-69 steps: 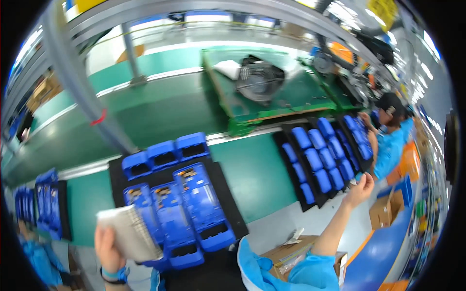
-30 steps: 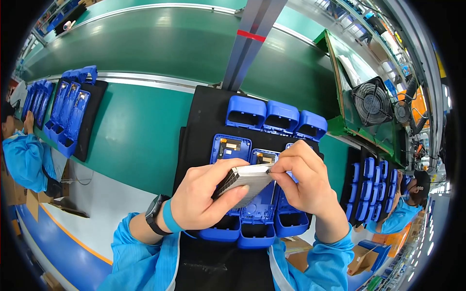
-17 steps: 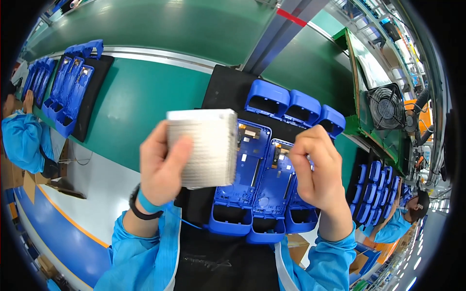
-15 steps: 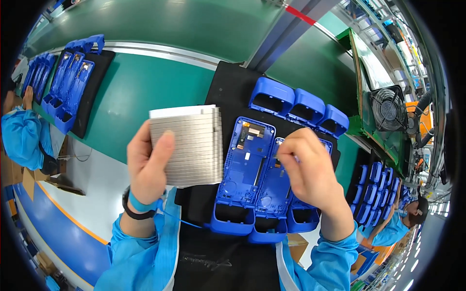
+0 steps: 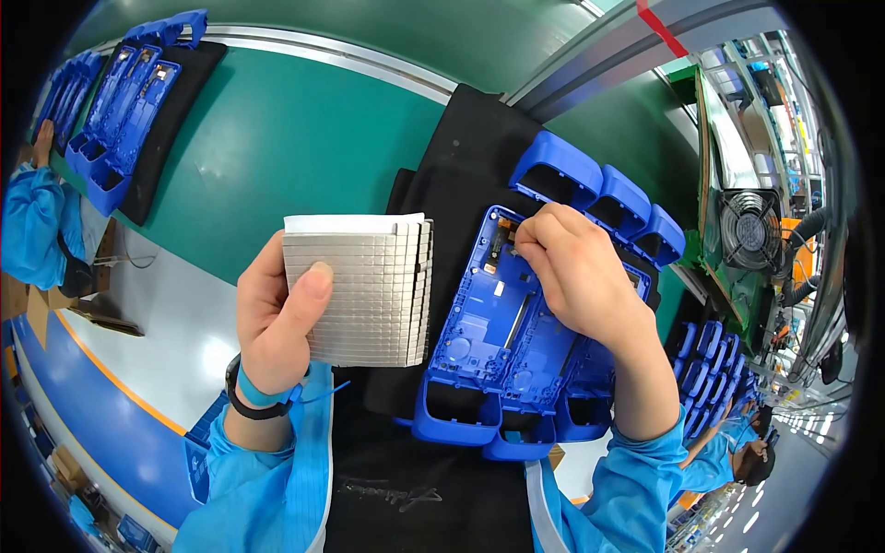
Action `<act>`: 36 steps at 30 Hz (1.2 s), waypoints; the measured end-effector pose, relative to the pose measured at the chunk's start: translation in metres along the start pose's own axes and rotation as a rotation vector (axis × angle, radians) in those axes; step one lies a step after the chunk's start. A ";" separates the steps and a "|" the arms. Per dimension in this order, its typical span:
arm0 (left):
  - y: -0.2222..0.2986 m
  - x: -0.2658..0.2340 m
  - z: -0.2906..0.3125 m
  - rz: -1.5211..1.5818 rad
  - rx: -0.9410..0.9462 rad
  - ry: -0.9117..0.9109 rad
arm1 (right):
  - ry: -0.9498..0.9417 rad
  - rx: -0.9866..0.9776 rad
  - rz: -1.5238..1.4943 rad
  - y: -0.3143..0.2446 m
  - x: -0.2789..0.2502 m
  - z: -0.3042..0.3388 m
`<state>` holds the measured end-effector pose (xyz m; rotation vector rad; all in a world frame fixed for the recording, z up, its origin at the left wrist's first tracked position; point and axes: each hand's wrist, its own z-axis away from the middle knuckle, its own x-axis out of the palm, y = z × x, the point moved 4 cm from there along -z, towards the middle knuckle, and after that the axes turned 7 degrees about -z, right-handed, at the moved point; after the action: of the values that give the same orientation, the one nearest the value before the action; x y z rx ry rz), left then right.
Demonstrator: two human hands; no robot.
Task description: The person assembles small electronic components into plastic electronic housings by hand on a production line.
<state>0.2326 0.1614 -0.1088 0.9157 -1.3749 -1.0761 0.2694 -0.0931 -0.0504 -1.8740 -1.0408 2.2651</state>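
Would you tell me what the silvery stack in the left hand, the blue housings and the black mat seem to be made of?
Silvery stack: perhaps metallic foil or metallised fabric, with a satin sheen and gridded lines. Blue housings: probably moulded plastic, semi-gloss, with fine raised detail inside. Black mat: possibly foam or rubber, matt, showing little shine.

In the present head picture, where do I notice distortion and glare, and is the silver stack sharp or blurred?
Head view: the metal rail behind the bench bends in a curve; head view: a bright patch of glare shows on the floor; head view: the silver stack in the left hand looks sharp, its lines distinct.
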 end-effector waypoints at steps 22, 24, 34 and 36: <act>-0.009 0.005 -0.004 0.009 -0.025 -0.058 | -0.011 -0.056 0.138 -0.009 0.004 -0.004; -0.009 0.005 -0.004 0.001 -0.020 -0.052 | -0.013 -0.053 0.147 -0.010 0.004 -0.003; -0.008 0.006 -0.005 0.010 -0.035 -0.058 | -0.013 -0.055 0.121 -0.008 0.004 -0.003; -0.008 0.006 -0.005 0.000 -0.034 -0.053 | -0.016 -0.050 0.113 -0.008 0.004 -0.003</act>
<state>0.2367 0.1527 -0.1145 0.8680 -1.3963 -1.1269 0.2679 -0.0837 -0.0499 -1.9863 -1.0279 2.3391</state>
